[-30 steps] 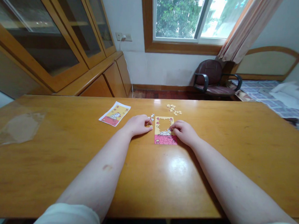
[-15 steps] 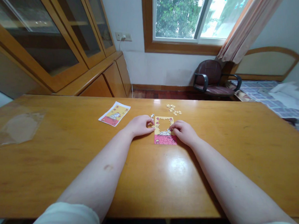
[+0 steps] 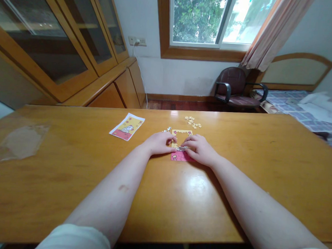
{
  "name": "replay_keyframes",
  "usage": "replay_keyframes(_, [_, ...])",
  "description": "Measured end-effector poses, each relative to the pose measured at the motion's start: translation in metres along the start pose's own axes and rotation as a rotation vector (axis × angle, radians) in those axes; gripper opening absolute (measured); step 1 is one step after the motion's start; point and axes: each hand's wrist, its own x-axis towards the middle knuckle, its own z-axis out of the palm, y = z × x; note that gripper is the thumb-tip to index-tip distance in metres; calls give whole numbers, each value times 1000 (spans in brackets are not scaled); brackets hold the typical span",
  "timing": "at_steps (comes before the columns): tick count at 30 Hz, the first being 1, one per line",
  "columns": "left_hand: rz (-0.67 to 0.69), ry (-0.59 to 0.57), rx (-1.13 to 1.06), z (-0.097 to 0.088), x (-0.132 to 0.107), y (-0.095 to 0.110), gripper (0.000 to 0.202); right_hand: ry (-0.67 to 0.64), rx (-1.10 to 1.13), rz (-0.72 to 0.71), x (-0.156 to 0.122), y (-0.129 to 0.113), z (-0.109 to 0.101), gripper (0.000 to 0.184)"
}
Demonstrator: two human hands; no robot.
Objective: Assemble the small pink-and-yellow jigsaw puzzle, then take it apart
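A partly assembled jigsaw puzzle [image 3: 178, 156] lies flat on the table, with a pink lower part, a white figure in the middle and a yellow border around a gap. My left hand [image 3: 162, 143] rests at its left edge, thumb and curled fingers apart, fingertips touching the border. From the right, my right hand [image 3: 200, 150] reaches over the puzzle. Its fingers stretch across the lower side of the gap and its thumb lies lower, near the white figure. Any piece under these fingertips is hidden.
Loose yellow puzzle pieces [image 3: 192, 122] lie beyond the puzzle, and a few white ones [image 3: 169, 128] behind my left hand. A reference picture [image 3: 127, 127] lies to the left. A clear plastic bag [image 3: 20, 141] is at the table's [image 3: 151, 201] far left.
My left hand has shifted slightly right and nearer, onto the puzzle's left border. The right hand has moved left from the right edge over the white figure, its fingers more extended.
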Motion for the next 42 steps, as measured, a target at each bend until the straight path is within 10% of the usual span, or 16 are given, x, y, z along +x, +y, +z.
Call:
replay_keyframes(9, [-73,-38,15,-6,-2,6,47,-138,-66,34,-3,-17,1,47])
replay_keyframes(42, [-35,-28,-20,-3,-1,1,44,-163,-60,127,-3,-7,2,44])
